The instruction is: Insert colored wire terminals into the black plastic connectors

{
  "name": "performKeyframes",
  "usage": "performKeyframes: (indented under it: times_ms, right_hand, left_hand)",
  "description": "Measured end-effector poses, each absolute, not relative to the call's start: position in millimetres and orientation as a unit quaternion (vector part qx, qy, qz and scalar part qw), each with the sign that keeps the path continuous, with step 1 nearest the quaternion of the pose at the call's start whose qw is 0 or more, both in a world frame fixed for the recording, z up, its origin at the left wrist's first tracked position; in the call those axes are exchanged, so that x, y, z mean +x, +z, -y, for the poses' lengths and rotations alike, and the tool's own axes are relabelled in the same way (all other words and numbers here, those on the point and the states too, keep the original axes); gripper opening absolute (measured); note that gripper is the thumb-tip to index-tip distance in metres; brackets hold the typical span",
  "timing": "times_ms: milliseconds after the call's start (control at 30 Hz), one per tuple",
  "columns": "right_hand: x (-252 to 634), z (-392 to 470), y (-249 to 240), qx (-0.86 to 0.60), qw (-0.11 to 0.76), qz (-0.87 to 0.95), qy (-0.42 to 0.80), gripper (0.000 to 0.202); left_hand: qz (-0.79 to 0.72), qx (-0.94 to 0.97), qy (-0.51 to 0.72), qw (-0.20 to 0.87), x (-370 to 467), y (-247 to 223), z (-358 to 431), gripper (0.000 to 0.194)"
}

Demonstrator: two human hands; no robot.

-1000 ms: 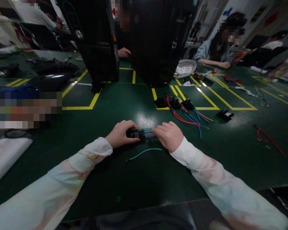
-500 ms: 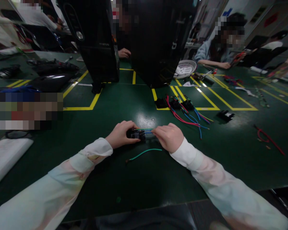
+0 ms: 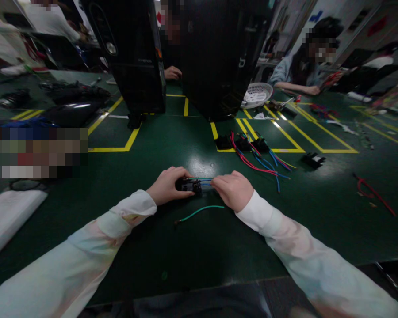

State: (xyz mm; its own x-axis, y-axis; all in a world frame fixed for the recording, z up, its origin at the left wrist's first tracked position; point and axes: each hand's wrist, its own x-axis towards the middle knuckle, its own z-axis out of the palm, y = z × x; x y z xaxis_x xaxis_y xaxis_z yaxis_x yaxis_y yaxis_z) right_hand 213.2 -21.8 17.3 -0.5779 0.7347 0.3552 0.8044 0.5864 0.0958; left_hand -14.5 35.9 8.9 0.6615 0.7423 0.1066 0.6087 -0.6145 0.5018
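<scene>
My left hand grips a small black plastic connector block just above the green table, thumb in front and fingers behind. Blue and green wires run out of the block's right side. Their far stretch is pinched in the closed fingers of my right hand, so the wires span the short gap between both hands. A loose green wire with a terminal at its left end lies on the table nearer to me. How the wires sit inside the block is too small to tell.
Beyond my hands, several black blocks with coloured wires lie by yellow tape. A single black block and a red wire lie right. Two tall black cases stand behind, a white basket beside them. Other people sit around.
</scene>
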Motion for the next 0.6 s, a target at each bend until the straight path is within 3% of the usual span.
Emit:
performKeyframes:
  times_ms: [600]
  right_hand:
    - [212.6, 21.9, 18.7, -0.434, 0.143, 0.881, -0.123, 0.019]
  left_hand:
    - [-0.379, 0.886, 0.156, 0.216, -15.3, 7.6, -36.3, 0.035]
